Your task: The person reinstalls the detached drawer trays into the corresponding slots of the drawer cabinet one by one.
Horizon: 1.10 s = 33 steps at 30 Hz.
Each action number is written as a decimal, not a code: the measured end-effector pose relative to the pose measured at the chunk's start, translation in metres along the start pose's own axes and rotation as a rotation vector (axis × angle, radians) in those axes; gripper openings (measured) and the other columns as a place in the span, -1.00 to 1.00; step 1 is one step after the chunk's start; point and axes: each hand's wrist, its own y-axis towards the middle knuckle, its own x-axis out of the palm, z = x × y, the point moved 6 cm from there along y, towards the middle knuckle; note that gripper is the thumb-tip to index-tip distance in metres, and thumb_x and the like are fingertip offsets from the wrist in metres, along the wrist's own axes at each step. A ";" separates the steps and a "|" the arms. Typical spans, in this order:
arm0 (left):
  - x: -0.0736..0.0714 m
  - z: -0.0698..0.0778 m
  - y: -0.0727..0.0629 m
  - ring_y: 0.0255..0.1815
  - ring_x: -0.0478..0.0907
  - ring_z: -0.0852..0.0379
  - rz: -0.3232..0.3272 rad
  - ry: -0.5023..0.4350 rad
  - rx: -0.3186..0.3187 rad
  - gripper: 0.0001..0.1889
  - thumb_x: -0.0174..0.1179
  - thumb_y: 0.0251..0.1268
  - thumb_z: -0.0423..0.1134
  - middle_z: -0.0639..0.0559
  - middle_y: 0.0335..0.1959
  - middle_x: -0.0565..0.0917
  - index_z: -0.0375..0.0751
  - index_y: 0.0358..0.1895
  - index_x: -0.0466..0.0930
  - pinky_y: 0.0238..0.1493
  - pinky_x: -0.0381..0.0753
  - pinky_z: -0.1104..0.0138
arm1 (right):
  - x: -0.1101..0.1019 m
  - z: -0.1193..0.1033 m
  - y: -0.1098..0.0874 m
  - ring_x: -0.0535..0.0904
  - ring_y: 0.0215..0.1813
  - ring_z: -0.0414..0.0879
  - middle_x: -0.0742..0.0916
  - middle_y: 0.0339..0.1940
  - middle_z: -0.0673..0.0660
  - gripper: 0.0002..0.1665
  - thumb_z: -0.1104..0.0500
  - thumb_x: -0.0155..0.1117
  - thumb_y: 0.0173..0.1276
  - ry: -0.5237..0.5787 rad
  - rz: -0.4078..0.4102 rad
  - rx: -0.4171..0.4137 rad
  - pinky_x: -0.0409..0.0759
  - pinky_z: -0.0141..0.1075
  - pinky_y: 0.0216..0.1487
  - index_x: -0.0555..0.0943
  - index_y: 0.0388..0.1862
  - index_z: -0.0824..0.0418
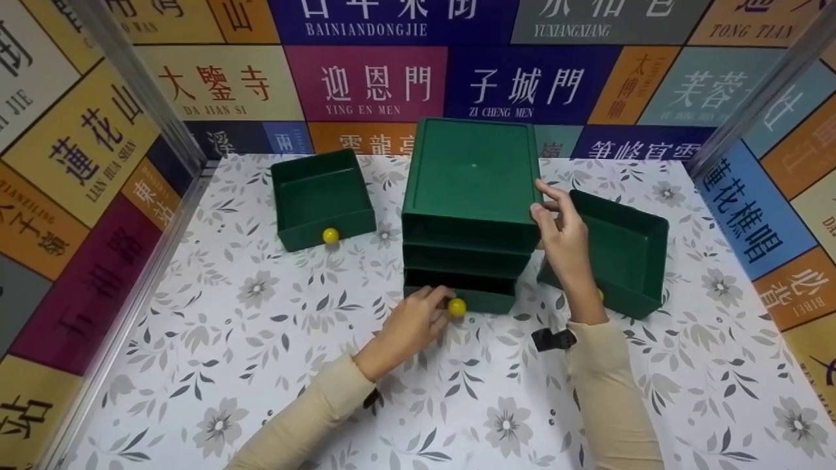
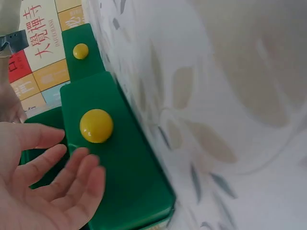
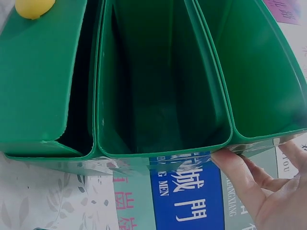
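Observation:
A green drawer cabinet (image 1: 473,173) stands upright with two bare slots above its lowest drawer (image 1: 486,300). That drawer sticks out a little and has a round yellow knob (image 2: 96,126). My left hand (image 1: 413,320) is at the left part of the drawer's front, beside the knob, its fingers (image 2: 79,179) loosely bent; firm contact cannot be made out. My right hand (image 1: 565,238) rests against the cabinet's right side near the top front corner, the thumb touching the edge and the fingers (image 3: 261,177) fairly straight along the outside.
One loose green drawer (image 1: 323,196) with a yellow knob lies left of the cabinet. Another loose drawer (image 1: 624,254) lies to the right, partly behind my right forearm. Lettered panels (image 1: 385,81) enclose the flower-patterned table (image 1: 261,365) at the back and sides.

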 end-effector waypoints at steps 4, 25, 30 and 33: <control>0.011 -0.008 0.000 -0.08 0.62 0.08 -0.070 -0.119 -0.029 -0.64 0.18 0.24 -0.25 -0.07 -0.02 0.59 -0.03 0.11 0.45 -0.11 0.60 0.36 | 0.000 -0.018 -0.007 0.38 -0.52 -0.17 0.58 -0.11 0.11 -0.53 0.18 -0.03 0.43 0.008 -0.013 0.004 0.33 -0.48 -0.60 0.40 0.30 0.18; 0.017 -0.021 0.017 -0.13 0.61 0.24 0.008 -0.214 -0.067 -0.79 0.18 0.23 -0.27 0.08 -0.13 0.67 -0.04 -0.07 0.57 -0.10 0.57 0.43 | -0.001 -0.025 -0.008 0.34 -0.56 -0.23 0.56 -0.12 0.08 -0.52 0.18 -0.05 0.43 -0.009 -0.023 0.019 0.37 -0.49 -0.58 0.37 0.32 0.18; 0.019 -0.024 0.021 -0.11 0.59 0.26 -0.009 -0.228 -0.091 -0.78 0.17 0.24 -0.27 0.12 -0.11 0.65 -0.01 -0.05 0.56 -0.09 0.56 0.44 | -0.001 -0.024 -0.008 0.37 -0.51 -0.10 0.56 -0.09 0.09 -0.52 0.18 -0.05 0.43 -0.003 -0.026 0.020 0.39 -0.49 -0.57 0.37 0.32 0.17; 0.019 -0.024 0.023 -0.11 0.59 0.25 -0.010 -0.215 -0.097 -0.78 0.17 0.24 -0.26 0.11 -0.11 0.65 -0.01 -0.05 0.56 -0.08 0.57 0.43 | -0.001 -0.024 -0.008 0.37 -0.50 -0.06 0.56 -0.10 0.07 -0.52 0.18 -0.05 0.44 0.002 -0.026 0.022 0.38 -0.49 -0.57 0.37 0.32 0.17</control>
